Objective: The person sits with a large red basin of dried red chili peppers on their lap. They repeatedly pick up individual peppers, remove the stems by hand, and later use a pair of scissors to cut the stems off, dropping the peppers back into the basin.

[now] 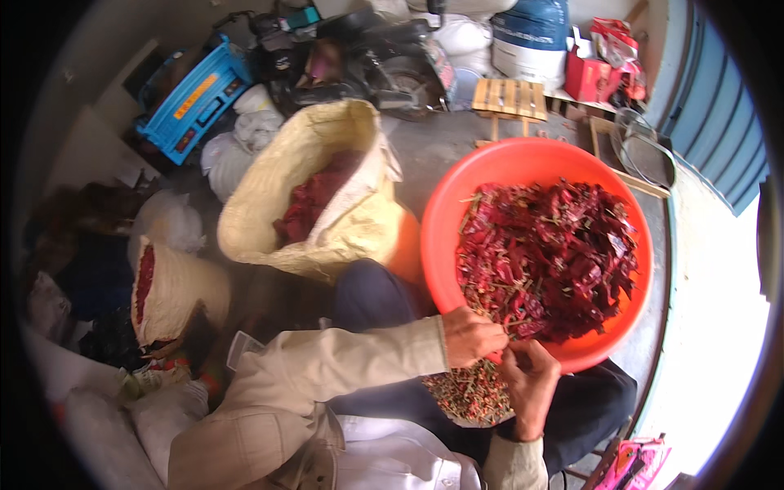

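Dark red dried chilies [545, 263], some with pale stems, fill much of a red-orange plastic basin [444, 202] in front of me. My left hand [474, 335] is bent over the basin's near rim with its fingers drawn together. Close against its fingertips is my right hand [531, 380], thumb and forefinger pinched. Whatever lies between the fingertips is too small and too covered to make out. Right below the hands is a heap of small stems, seeds and red bits [468, 392], between my legs.
A wide yellowish woven sack [257, 214] with dark red contents stands left of the basin. Further left leans a smaller sack [177, 291]. Behind are a blue plastic crate [193, 101], a motorcycle [392, 73] and a small wooden stool [508, 98]. Blue shutter doors [713, 110] stand at the right.
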A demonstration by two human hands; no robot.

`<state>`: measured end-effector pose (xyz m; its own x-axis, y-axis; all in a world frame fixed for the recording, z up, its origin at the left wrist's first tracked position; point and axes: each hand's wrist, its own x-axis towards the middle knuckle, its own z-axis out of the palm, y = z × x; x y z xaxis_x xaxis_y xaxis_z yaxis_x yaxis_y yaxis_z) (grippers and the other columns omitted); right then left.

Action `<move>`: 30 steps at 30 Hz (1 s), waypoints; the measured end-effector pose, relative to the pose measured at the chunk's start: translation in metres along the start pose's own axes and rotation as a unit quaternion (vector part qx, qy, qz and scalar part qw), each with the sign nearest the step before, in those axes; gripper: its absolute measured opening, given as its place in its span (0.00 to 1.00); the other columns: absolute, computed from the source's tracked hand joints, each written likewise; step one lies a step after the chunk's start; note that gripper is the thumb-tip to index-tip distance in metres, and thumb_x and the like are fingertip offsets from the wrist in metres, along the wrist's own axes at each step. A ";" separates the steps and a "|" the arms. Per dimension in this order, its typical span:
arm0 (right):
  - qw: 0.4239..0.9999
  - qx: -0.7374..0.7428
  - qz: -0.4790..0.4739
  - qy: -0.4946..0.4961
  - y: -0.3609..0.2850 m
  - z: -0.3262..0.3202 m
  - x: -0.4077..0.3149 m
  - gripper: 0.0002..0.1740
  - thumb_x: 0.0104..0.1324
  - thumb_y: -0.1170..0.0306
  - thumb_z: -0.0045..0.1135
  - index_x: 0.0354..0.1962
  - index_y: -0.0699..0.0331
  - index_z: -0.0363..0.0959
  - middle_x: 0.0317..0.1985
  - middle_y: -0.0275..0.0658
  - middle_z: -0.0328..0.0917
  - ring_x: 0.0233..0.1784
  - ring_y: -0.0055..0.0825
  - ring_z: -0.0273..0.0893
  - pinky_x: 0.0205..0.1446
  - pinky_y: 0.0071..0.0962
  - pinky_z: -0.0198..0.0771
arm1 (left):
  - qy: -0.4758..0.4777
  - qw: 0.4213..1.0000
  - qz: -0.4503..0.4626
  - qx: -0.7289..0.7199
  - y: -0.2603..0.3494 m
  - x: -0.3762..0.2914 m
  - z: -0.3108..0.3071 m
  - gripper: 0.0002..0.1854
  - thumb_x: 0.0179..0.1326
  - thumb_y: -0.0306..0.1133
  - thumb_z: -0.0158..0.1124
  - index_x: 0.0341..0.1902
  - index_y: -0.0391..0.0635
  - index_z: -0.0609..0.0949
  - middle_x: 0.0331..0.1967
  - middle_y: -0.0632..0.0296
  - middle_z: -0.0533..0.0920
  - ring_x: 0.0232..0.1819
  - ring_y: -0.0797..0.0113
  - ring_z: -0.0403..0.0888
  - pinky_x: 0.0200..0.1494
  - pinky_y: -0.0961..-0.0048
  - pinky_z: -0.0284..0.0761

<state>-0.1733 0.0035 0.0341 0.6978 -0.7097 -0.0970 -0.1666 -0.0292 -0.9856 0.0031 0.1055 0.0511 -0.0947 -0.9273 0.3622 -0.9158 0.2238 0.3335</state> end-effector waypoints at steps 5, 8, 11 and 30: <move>0.984 -0.107 -0.075 0.124 0.003 0.025 -0.004 0.09 0.56 0.75 0.71 0.28 0.66 0.76 0.22 0.41 0.76 0.24 0.24 0.73 0.34 0.28 0.72 | 0.038 0.998 -0.037 -0.032 0.003 -0.004 -0.005 0.11 0.59 0.27 0.70 0.46 0.47 0.88 0.28 0.62 0.85 0.29 0.61 0.87 0.29 0.62 0.81; 0.985 0.133 0.052 0.098 -0.006 0.023 -0.008 0.07 0.65 0.78 0.66 0.29 0.66 0.75 0.24 0.30 0.79 0.26 0.16 0.73 0.34 0.21 0.70 | 0.045 0.978 -0.119 -0.165 0.009 -0.006 -0.009 0.14 0.63 0.24 0.70 0.52 0.41 0.88 0.32 0.58 0.87 0.31 0.59 0.88 0.34 0.66 0.83; 0.952 0.284 0.102 0.045 -0.018 0.012 -0.008 0.05 0.71 0.79 0.62 0.33 0.67 0.78 0.26 0.29 0.81 0.27 0.12 0.76 0.30 0.16 0.71 | 0.049 0.938 -0.188 -0.286 0.012 -0.005 -0.010 0.14 0.66 0.22 0.70 0.54 0.38 0.87 0.34 0.53 0.89 0.33 0.59 0.89 0.38 0.71 0.83; 0.994 -0.040 0.007 0.098 0.000 0.036 -0.012 0.04 0.69 0.76 0.66 0.34 0.68 0.80 0.26 0.44 0.83 0.27 0.27 0.84 0.33 0.30 0.77 | 0.122 0.962 -0.241 -0.032 -0.019 -0.018 -0.099 0.11 0.68 0.22 0.61 0.49 0.36 0.88 0.36 0.55 0.88 0.33 0.64 0.86 0.38 0.70 0.80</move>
<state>-0.1567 0.0372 0.0305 0.5471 -0.8338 -0.0733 -0.2347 -0.0687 -0.9696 0.0610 0.1475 0.1247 0.4366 -0.8314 0.3436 -0.8039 -0.1892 0.5638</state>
